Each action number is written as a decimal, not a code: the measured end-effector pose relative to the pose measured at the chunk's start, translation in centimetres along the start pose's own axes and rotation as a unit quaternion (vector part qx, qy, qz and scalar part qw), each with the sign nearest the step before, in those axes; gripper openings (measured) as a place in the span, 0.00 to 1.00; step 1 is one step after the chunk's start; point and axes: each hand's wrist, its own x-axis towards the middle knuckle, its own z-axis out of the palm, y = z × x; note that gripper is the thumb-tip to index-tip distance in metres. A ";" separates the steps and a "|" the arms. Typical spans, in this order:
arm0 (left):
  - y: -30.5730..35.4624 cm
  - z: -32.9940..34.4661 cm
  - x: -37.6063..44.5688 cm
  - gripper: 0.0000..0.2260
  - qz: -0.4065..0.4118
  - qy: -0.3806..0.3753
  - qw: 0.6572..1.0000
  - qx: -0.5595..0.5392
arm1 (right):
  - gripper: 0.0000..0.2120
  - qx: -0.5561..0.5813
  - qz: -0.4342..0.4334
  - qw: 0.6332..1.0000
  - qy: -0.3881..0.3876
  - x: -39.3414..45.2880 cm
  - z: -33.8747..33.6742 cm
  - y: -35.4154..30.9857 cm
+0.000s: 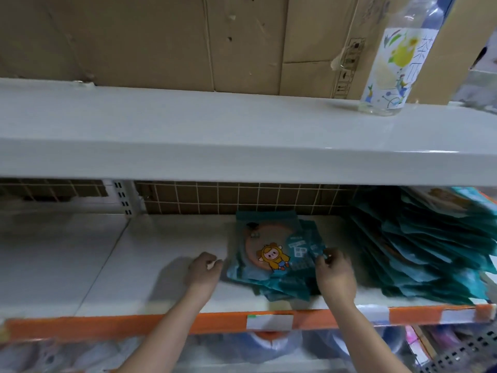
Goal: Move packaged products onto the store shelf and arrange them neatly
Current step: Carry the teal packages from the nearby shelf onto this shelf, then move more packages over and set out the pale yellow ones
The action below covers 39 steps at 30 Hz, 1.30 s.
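Observation:
A small stack of teal packets with a cartoon figure on the top one lies flat on the white middle shelf. My left hand sits at the stack's left edge with curled fingers, touching or nearly touching the packets. My right hand pinches the right edge of the top packets. To the right, a larger row of the same teal packets leans fanned against each other.
An upper white shelf overhangs the work area and carries a clear bottle at the right. Cardboard boxes stand behind it. An orange price strip lines the shelf's front edge. Blurred goods sit below.

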 end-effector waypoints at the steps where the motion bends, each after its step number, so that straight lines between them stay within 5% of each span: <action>1: -0.4 -1.1 -0.3 0.07 0.007 0.032 0.999 -0.019 | 0.14 0.004 -0.012 1.000 0.009 -0.3 -0.2 -0.6; 8: -3.8 -10.3 -2.0 0.05 0.064 0.144 0.987 -0.024 | 0.07 0.098 -0.074 0.987 -0.104 -4.1 0.7 -8.0; 19: -12.3 -29.9 -3.7 0.04 0.050 0.259 0.963 0.049 | 0.07 0.085 -0.152 0.958 -0.229 -15.0 12.4 -18.6; 29: -21.4 -46.6 -4.0 0.06 0.007 0.274 0.961 0.031 | 0.06 0.090 -0.188 0.922 -0.328 -29.7 22.5 -29.4; 39: -25.6 -53.9 -3.4 0.07 -0.054 0.302 0.951 0.033 | 0.05 0.071 -0.213 0.890 -0.397 -35.3 28.7 -35.7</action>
